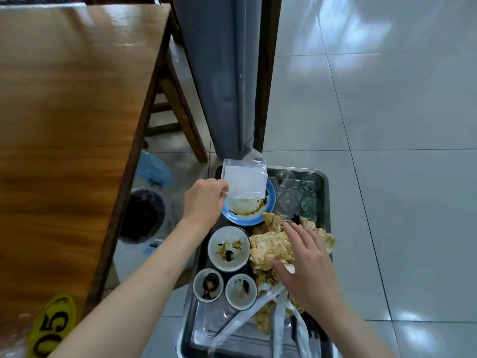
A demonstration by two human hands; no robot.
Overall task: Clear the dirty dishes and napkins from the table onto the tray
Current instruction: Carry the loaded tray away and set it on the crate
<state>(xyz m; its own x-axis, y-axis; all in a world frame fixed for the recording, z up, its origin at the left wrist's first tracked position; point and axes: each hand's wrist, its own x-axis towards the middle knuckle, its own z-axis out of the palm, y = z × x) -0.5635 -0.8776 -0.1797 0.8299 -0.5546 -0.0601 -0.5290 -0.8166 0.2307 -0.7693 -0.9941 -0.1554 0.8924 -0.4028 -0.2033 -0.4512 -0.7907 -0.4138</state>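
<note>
Two hands are working over our loaded metal tray (325,192).
We are pinching a clear-wrapped napkin packet (245,182) in our left hand (205,202) above the blue plate (247,206), while our right hand (305,262), fingers spread wide, is pressing on the stained crumpled napkins (271,248) beside three dirty bowls.
</note>
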